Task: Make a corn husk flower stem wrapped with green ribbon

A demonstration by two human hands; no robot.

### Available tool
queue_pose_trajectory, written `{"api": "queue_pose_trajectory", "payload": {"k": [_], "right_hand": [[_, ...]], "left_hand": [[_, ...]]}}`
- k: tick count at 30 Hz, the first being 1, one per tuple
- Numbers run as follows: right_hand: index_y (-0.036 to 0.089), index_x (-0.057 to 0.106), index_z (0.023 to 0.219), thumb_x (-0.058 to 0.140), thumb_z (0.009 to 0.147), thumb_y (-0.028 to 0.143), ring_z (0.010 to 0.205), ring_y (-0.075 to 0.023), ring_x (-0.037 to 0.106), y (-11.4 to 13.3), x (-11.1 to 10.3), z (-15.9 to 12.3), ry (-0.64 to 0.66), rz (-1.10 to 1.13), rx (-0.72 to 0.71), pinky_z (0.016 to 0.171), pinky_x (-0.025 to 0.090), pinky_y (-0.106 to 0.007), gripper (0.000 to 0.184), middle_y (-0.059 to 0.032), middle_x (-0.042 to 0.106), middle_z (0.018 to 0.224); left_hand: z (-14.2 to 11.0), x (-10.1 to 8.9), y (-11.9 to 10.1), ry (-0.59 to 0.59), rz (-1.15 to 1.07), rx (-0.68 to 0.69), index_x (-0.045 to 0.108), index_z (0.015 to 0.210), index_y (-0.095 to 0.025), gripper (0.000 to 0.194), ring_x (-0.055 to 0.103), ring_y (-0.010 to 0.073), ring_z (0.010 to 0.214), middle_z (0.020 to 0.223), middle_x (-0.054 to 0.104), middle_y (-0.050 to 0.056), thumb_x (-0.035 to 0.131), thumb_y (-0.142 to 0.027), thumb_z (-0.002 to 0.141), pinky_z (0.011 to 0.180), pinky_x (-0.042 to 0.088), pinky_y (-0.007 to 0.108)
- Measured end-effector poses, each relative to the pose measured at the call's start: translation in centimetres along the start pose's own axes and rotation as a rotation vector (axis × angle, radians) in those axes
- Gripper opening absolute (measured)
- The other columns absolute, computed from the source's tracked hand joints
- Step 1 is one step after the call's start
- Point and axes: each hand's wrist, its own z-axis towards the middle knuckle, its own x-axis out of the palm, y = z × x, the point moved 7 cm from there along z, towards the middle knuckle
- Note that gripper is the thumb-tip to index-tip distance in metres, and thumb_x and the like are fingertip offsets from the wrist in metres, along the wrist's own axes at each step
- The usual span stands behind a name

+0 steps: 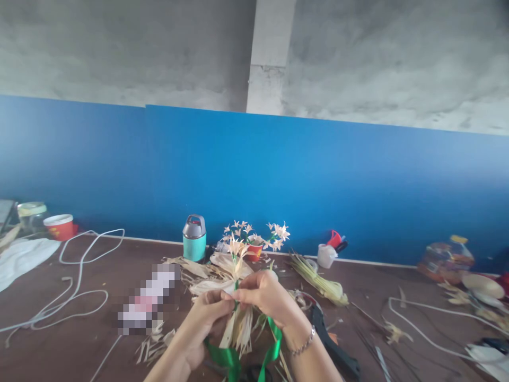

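My left hand and my right hand meet over the brown table, both pinched on the stem of a small dried-husk flower. Pale husk strips hang below my fingers. A green ribbon runs from the stem down between my wrists. My right wrist wears a bracelet.
Behind my hands stand a teal flask, a red cup of finished husk flowers and a white cup. A husk bundle lies right. White cords loop left. A black tool lies near my right forearm.
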Motion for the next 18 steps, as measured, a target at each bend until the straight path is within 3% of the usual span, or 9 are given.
{"api": "queue_pose_trajectory", "payload": {"k": [6, 12, 18], "right_hand": [[0.013, 0.065, 0.055, 0.073, 0.063, 0.027, 0.046, -0.0089, 0.043, 0.1, -0.2, -0.1, -0.074, -0.054, 0.011, 0.045, 0.03, -0.022, 0.018, 0.0008, 0.058, 0.048], [0.013, 0.062, 0.054, 0.069, 0.062, 0.022, 0.046, -0.008, 0.04, 0.4, -0.2, -0.2, -0.14, -0.144, 0.014, 0.044, 0.029, -0.02, 0.014, 0.004, 0.049, 0.046], [0.014, 0.062, 0.055, 0.066, 0.062, 0.021, 0.049, -0.0105, 0.046, 0.4, -0.1, -0.3, -0.219, -0.276, 0.004, 0.045, 0.032, -0.021, 0.011, 0.0018, 0.054, 0.05]], "left_hand": [[-0.1, 0.1, 0.2, 0.051, -0.01, -0.001, 0.055, 0.056, -0.016, 0.027, 0.008, 0.0019, 0.035, 0.035, 0.025, -0.013, 0.071, -0.037, 0.064, 0.036, 0.006, 0.018], [0.2, -0.6, -0.5, -0.063, 0.111, 0.052, 0.054, 0.056, -0.016, 0.028, 0.015, 0.0019, 0.035, 0.04, 0.039, -0.008, 0.072, -0.037, 0.059, 0.038, 0.006, 0.019], [0.1, -1.1, -2.1, -0.18, 0.399, 0.235, 0.062, 0.054, -0.014, 0.013, 0.042, 0.0095, 0.047, 0.05, 0.055, -0.002, 0.066, -0.026, 0.057, 0.047, 0.028, 0.021]]}}
